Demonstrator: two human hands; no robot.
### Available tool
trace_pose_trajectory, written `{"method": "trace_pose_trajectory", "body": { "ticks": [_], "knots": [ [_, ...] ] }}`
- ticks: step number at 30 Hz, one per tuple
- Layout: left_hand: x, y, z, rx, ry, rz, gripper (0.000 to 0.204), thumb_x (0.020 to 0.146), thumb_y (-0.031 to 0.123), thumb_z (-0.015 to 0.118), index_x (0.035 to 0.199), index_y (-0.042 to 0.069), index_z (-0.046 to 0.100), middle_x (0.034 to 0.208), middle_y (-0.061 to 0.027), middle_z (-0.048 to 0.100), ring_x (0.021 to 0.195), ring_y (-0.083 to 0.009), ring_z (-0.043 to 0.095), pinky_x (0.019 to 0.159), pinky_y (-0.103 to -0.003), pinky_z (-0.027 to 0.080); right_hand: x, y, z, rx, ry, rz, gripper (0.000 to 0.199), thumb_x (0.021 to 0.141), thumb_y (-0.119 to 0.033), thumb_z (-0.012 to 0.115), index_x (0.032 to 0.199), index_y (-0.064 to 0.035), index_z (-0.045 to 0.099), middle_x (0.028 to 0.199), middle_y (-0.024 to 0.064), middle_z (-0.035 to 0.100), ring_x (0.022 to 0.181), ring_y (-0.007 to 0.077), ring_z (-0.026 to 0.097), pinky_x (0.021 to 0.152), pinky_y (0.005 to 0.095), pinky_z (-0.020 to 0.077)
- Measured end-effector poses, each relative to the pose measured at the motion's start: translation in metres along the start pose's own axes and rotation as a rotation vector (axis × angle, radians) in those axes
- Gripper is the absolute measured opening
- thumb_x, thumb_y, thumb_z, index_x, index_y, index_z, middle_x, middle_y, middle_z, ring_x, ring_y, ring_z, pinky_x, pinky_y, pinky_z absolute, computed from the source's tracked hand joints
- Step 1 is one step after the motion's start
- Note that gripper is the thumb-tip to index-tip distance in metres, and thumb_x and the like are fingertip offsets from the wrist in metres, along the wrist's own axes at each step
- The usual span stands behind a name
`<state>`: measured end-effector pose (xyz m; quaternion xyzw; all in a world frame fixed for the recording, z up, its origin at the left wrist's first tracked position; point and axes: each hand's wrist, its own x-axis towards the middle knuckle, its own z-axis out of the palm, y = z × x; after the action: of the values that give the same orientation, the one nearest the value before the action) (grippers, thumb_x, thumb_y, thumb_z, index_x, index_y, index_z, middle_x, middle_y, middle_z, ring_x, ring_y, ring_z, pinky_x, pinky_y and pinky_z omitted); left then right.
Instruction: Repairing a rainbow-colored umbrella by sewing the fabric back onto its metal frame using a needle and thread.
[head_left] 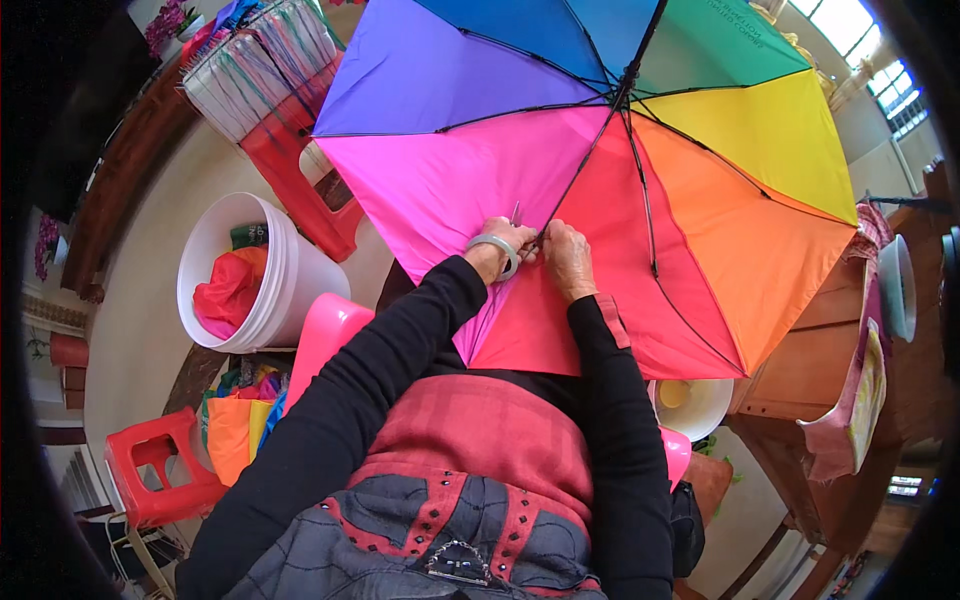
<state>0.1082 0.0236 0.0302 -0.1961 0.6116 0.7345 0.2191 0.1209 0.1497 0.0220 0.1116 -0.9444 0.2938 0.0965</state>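
An open rainbow umbrella (540, 150) lies with its underside toward me, its black ribs meeting at the hub on the black shaft (640, 45). My left hand (507, 247), a pale bangle at the wrist, is closed over the seam of the pink and red panels. A small pointed metal tool (516, 213) sticks up from its fingers; its lower part is hidden. Right beside it, my right hand (569, 262) is closed in a pinch at a black umbrella rib (577, 180). What exactly lies between the fingertips is too small to make out.
To the left stands a white bucket (300, 285) with colourful folded fabric (235, 290) inside. Near it are red plastic stools (160, 470) and a bundle of coloured cloth (230, 430). A wooden table (800, 375) is at right, with a white basin (705, 410) partly under the umbrella.
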Motion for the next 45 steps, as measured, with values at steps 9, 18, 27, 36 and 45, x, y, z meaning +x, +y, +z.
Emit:
{"method": "trace_pose_trajectory", "body": {
  "ticks": [9, 18, 27, 36, 45],
  "knots": [
    [-0.015, 0.002, 0.009, 0.042, 0.178, 0.02, 0.018, 0.076, 0.01, 0.044, 0.068, -0.005, 0.049, 0.058, -0.0128, 0.055, 0.041, -0.0157, 0.051, 0.031, -0.025, 0.036, -0.005, -0.017, -0.037, -0.124, -0.243, 0.226, 0.024, 0.066, -0.013, 0.06, 0.084, -0.0015, 0.049, 0.083, 0.0209, 0.058, 0.081, 0.0366, 0.057, 0.065, 0.0446, 0.046],
    [-0.011, -0.002, 0.006, 0.014, 0.179, -0.006, 0.022, 0.08, 0.013, 0.041, 0.071, -0.005, 0.051, 0.065, -0.0171, 0.059, 0.042, -0.0196, 0.055, 0.029, -0.026, 0.038, -0.008, -0.012, -0.039, -0.075, -0.284, 0.241, 0.027, 0.065, -0.014, 0.061, 0.087, -0.0022, 0.05, 0.086, 0.0202, 0.059, 0.086, 0.0362, 0.056, 0.069, 0.0445, 0.046],
    [-0.011, 0.004, 0.002, 0.054, 0.125, -0.025, 0.021, 0.08, 0.011, 0.043, 0.078, -0.007, 0.051, 0.069, -0.0163, 0.06, 0.049, -0.0213, 0.059, 0.035, -0.024, 0.043, -0.008, -0.007, -0.038, -0.024, -0.261, 0.263, 0.024, 0.065, -0.013, 0.06, 0.085, -0.0022, 0.051, 0.086, 0.0204, 0.059, 0.087, 0.0365, 0.056, 0.069, 0.0444, 0.0458],
    [-0.008, 0.002, 0.003, 0.051, 0.159, -0.017, 0.023, 0.077, 0.011, 0.041, 0.078, -0.008, 0.053, 0.07, -0.0187, 0.06, 0.049, -0.0234, 0.059, 0.034, -0.026, 0.044, -0.011, 0.004, -0.033, 0.067, -0.196, 0.206, 0.019, 0.069, -0.013, 0.053, 0.086, -0.0045, 0.054, 0.085, 0.0208, 0.059, 0.085, 0.0369, 0.056, 0.069, 0.0446, 0.045],
    [-0.015, 0.005, 0.004, 0.104, 0.16, 0.017, 0.022, 0.078, 0.011, 0.042, 0.077, -0.008, 0.052, 0.071, -0.0182, 0.06, 0.052, -0.0238, 0.06, 0.035, -0.025, 0.044, -0.011, 0.011, -0.027, 0.272, -0.226, 0.149, 0.017, 0.071, -0.013, 0.049, 0.084, -0.0067, 0.057, 0.081, 0.0198, 0.059, 0.082, 0.0346, 0.057, 0.07, 0.0432, 0.0451]
  ]
}}
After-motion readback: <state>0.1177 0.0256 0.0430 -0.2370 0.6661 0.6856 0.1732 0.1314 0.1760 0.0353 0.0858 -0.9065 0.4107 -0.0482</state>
